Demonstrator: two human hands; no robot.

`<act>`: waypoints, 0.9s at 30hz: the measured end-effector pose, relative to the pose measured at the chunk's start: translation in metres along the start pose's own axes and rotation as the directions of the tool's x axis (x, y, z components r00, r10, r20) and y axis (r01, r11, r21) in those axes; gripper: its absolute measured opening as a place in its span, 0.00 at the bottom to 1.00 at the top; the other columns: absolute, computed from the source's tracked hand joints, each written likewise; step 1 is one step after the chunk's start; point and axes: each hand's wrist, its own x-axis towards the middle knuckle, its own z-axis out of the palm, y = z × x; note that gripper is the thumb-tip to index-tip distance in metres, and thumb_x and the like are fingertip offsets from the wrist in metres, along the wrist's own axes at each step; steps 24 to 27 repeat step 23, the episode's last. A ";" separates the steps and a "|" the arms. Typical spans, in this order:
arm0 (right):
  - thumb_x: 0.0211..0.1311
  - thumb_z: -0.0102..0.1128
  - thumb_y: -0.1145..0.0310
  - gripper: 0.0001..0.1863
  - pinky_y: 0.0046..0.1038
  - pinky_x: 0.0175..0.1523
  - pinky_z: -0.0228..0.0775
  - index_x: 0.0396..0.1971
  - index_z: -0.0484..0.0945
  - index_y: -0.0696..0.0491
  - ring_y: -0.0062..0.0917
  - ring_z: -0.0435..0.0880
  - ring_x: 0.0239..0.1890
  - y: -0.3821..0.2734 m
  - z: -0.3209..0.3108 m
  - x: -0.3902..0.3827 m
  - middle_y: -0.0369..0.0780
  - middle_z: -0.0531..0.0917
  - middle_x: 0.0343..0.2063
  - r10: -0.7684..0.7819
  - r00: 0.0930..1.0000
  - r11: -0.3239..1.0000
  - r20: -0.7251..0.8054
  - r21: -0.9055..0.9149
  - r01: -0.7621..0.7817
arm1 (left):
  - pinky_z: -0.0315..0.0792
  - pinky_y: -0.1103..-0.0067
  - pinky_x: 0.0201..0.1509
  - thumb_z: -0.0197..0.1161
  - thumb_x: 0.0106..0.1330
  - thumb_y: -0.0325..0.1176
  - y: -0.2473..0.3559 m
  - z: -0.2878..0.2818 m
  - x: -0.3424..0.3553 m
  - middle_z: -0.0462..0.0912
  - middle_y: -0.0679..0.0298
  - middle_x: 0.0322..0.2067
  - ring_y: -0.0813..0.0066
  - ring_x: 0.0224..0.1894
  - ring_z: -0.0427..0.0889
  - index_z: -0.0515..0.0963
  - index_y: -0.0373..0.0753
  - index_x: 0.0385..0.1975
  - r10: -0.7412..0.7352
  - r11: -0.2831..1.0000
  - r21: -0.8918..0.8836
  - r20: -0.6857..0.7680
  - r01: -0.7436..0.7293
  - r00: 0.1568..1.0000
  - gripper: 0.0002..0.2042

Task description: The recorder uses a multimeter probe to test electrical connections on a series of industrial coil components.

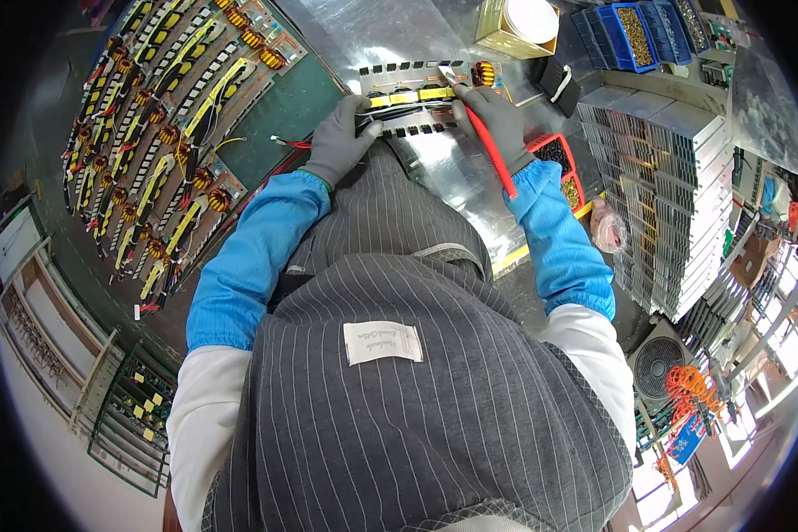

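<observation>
A long circuit board (405, 82) lies across the bench in front of me, with yellow-wrapped parts along its middle, rows of black components and a copper-wound coil (483, 74) near its right end. My left hand (339, 142), in a grey glove, closes on the board's left end, thumb toward the dark wires. In my gloved right hand (498, 126) is a red-handled tool (489, 146) that looks like pliers. Its metal tip rests over the board beside the coil; the glove hides part of it. Red and white wire ends stick out left of my left hand.
Many similar boards (186, 115) lie in rows on the left. A tall stack of grey metal pieces (656, 195) stands right. Red bins (569, 155) of small parts sit beside my right forearm. Blue bins (634, 35) and a box with a round white container (530, 19) are behind.
</observation>
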 end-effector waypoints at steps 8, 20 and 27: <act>0.61 0.67 0.66 0.14 0.36 0.34 0.77 0.47 0.84 0.49 0.37 0.84 0.29 -0.004 0.004 0.001 0.39 0.82 0.30 -0.022 0.999 1.000 -0.043 0.000 0.022 | 0.75 0.62 0.56 0.67 0.67 0.46 0.000 0.000 0.000 0.82 0.55 0.49 0.54 0.53 0.83 0.70 0.43 0.56 -0.019 1.000 -0.012 0.020 0.019 1.000 0.24; 0.60 0.69 0.68 0.15 0.33 0.34 0.79 0.48 0.85 0.50 0.34 0.87 0.30 0.005 -0.009 -0.006 0.40 0.84 0.32 0.035 0.999 0.997 -0.013 -0.064 -0.035 | 0.75 0.62 0.56 0.67 0.66 0.46 0.001 0.000 0.001 0.82 0.54 0.50 0.53 0.52 0.83 0.70 0.42 0.55 -0.002 1.000 0.001 0.009 0.002 1.000 0.23; 0.61 0.69 0.66 0.17 0.33 0.35 0.79 0.50 0.84 0.50 0.34 0.87 0.31 0.007 -0.009 -0.004 0.40 0.85 0.33 0.047 0.998 0.996 0.031 -0.082 -0.044 | 0.74 0.62 0.58 0.68 0.65 0.46 0.002 -0.001 0.001 0.82 0.54 0.50 0.54 0.53 0.83 0.70 0.42 0.56 -0.016 1.000 0.004 0.015 0.016 1.000 0.24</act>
